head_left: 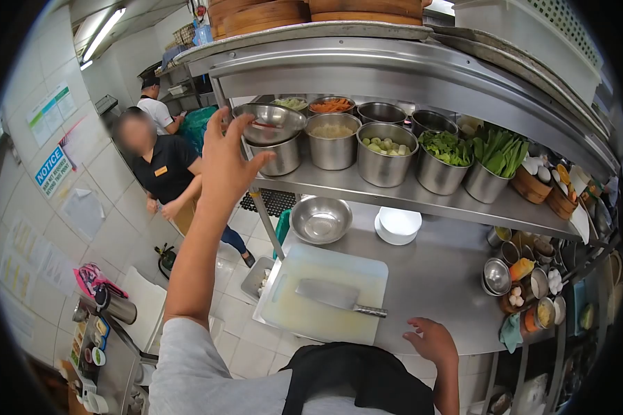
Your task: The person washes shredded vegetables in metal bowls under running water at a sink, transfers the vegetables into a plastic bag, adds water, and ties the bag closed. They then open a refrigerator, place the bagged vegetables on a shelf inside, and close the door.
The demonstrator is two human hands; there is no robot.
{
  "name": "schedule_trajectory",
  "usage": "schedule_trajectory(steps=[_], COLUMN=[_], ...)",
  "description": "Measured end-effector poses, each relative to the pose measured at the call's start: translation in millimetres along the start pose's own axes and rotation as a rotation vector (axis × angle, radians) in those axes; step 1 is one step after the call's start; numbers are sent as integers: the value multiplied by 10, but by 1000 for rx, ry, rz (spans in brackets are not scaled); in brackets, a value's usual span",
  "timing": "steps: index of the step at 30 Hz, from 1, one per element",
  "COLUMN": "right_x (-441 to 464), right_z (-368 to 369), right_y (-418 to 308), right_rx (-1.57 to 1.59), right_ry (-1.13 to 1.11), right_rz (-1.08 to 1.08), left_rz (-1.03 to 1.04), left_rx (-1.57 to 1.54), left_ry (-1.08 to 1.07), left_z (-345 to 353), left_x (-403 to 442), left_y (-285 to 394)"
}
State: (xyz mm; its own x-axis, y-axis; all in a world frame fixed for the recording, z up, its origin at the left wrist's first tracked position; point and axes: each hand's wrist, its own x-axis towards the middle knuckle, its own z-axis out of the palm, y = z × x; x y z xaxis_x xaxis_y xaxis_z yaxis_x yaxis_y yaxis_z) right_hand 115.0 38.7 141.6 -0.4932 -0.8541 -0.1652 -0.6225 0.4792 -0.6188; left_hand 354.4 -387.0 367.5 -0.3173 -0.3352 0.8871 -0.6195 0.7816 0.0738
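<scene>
My left hand [230, 155] is raised at the shelf, its fingers spread beside a shallow metal bowl [278, 123] that rests tilted on a steel pot [278, 158]. No grip on the bowl shows. Low over the right side of the steel counter [444, 277], my right hand [429, 340] has its fingers apart and holds nothing. A cleaver [329, 294] lies on the pale cutting board [284, 277], left of my right hand. Behind the board are an empty metal bowl [320, 220] and stacked white plates [399, 225].
Pots of vegetables [385, 162] line the shelf [401, 200], under bamboo steamers [266, 17]. Small containers [497, 275] crowd the counter's right end. One person [165, 162] stands at the left; another [156, 114] is farther back. A bin [257, 278] is left of the board.
</scene>
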Motion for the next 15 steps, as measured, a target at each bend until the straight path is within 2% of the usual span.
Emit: schedule_trajectory(steps=[1, 2, 5, 8, 11, 12, 15], right_x=[5, 5, -13, -55, -112, -142, -179], right_z=[4, 7, 17, 15, -17, -16, -3], right_y=[-6, -13, -7, 10, 15, 18, 71], right_rx=[2, 4, -19, -38, -48, -47, -42], right_ry=[-11, -22, -56, -58, -58, -55, -78], right_rz=[-2, -3, 20, 30, 64, 87, 106], left_rz=[27, -67, -109, -101, -101, -26, 99], left_rx=[69, -23, -124, -76, -84, -146, -400], left_ry=[17, -69, -55, -25, 74, 122, -60], left_z=[3, 11, 138, 200, 128, 160, 281], left_x=[-38, -61, -63, -63, -123, -162, -223], left_y=[14, 10, -95, -148, 80, 166, 540])
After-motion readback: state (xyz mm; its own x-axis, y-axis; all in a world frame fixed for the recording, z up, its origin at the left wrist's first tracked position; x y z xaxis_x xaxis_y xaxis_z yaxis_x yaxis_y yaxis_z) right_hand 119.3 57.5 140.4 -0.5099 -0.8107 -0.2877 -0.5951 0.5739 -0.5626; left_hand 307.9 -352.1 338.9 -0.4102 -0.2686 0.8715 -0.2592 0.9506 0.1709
